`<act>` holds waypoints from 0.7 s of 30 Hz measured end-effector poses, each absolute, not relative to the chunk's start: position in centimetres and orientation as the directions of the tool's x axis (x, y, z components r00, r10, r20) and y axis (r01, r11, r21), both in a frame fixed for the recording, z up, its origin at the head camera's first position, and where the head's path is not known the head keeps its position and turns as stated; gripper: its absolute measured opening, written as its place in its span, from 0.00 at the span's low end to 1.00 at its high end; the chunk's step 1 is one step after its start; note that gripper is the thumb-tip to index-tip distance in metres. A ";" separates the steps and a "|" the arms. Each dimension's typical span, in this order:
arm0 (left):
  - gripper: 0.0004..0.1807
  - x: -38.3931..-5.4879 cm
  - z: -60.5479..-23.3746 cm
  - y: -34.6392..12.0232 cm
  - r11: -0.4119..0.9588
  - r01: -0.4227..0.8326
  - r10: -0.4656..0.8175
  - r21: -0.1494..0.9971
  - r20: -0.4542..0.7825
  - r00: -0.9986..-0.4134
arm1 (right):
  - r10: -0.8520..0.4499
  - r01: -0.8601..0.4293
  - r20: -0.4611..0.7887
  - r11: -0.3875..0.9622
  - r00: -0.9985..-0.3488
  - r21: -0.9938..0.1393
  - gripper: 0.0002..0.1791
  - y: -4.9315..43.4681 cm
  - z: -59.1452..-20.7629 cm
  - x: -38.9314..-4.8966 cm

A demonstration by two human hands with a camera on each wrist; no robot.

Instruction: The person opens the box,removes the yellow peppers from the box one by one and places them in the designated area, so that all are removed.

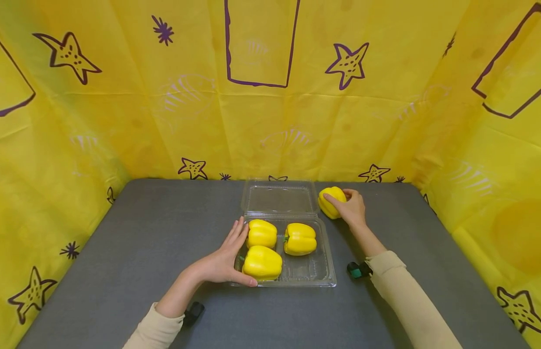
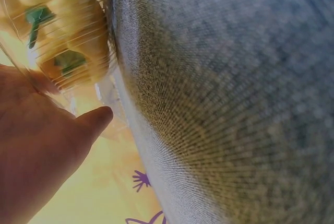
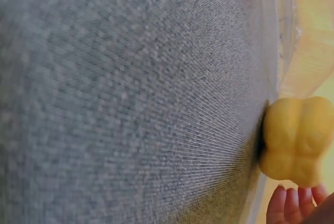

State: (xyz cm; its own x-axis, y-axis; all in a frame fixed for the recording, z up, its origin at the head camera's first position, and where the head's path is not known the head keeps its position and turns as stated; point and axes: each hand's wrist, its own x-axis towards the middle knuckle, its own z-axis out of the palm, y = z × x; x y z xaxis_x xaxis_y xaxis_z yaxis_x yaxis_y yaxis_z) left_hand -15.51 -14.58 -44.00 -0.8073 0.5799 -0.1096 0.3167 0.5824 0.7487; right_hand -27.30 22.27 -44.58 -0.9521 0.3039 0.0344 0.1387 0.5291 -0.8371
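Note:
A clear plastic clamshell container lies unfolded on the table, its lid laid back behind the tray. Three yellow bell peppers sit in the tray: one at the back left, one at the front left, one at the right. My left hand touches the tray's left side with straight, spread fingers, the thumb along the front rim. Right of the lid, my right hand grips another yellow bell pepper between thumb and fingers. In the right wrist view this pepper appears beside the fingertips.
The grey table spreads around the container. A yellow curtain with starfish and fish drawings encloses the back and both sides. Dark wrist devices are worn on both wrists.

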 end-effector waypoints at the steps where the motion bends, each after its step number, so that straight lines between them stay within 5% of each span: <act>1: 0.75 -15.5 -44.0 -14.6 0.582 0.315 0.579 0.750 -0.111 -0.808 | 0.306 0.132 0.042 0.525 -0.951 -0.841 0.49 22.3 -44.4 -27.2; 21: 0.75 -15.5 -44.1 -14.6 0.591 0.306 0.572 0.747 -0.120 -0.812 | 0.258 0.056 0.102 0.540 -0.961 -0.840 0.45 22.3 -42.8 -24.6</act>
